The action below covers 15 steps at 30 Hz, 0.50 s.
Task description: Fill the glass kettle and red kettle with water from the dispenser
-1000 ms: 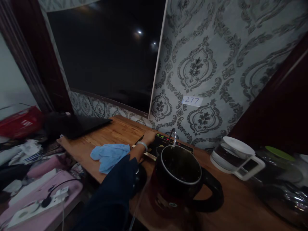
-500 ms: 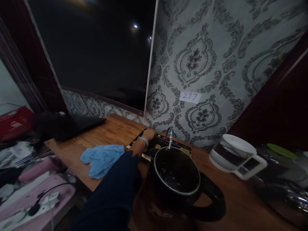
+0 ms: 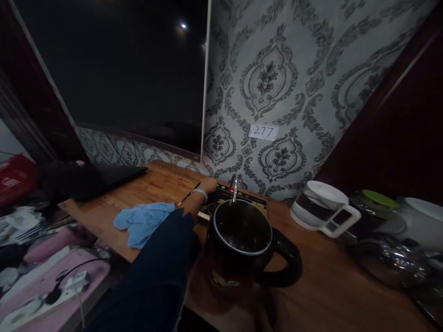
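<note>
My left hand [image 3: 208,186], with a bracelet at the wrist and a dark blue sleeve, reaches over the left side of a black panel [image 3: 255,201] with gold patterns and small lit marks. Its fingertips are hidden, so I cannot tell whether it presses anything. Just right of my forearm is a dark kettle [image 3: 224,263], lidless, with a metal rim and a black handle on its right. Behind and over its rim curves a thin chrome spout [image 3: 236,186]. What is inside the kettle is too dark to make out clearly. My right hand is out of view.
A blue cloth [image 3: 143,221] lies left of my forearm on the wooden tabletop [image 3: 169,177]. To the right are a glass jug with a white lid [image 3: 320,205], a green-lidded vessel [image 3: 377,200] and a clear glass pot [image 3: 391,263]. A power strip [image 3: 65,290] lies lower left.
The view has shifted slightly, so the kettle and panel appear a little further left and higher. My left hand stays over the panel's left side.
</note>
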Tool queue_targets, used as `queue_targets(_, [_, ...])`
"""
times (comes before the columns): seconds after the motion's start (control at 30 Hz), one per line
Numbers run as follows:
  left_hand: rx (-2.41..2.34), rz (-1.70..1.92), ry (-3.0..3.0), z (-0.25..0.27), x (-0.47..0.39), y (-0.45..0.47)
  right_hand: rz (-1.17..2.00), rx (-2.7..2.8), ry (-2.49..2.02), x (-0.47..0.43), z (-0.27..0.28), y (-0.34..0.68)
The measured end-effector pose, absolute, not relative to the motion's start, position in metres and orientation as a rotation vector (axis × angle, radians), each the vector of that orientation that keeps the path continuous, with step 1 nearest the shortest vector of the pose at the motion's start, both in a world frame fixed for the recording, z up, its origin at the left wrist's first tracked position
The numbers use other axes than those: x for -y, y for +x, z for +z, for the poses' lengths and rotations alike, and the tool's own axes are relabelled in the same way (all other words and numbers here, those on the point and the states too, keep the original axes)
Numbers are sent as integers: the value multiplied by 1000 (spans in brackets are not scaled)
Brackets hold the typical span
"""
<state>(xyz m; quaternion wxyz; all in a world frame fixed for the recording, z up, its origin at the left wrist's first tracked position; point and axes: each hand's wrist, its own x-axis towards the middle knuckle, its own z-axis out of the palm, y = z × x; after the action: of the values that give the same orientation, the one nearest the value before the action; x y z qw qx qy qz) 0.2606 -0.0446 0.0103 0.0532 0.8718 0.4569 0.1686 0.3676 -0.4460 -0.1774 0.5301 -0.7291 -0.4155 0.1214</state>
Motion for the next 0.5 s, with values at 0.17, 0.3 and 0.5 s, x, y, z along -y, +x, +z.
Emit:
queue_targets(0.17, [-1430, 539, 2689, 28, 89, 218, 287, 1042, -1706, 446, -153, 367])
queue_targets(0.3, [-1577, 695, 2531, 20, 142, 154, 380, 1113, -1742, 448, -135, 370])
queue_targets(0.5, [-1768, 891, 2187, -38, 240, 66, 388, 1136, -1649, 445, -135, 372])
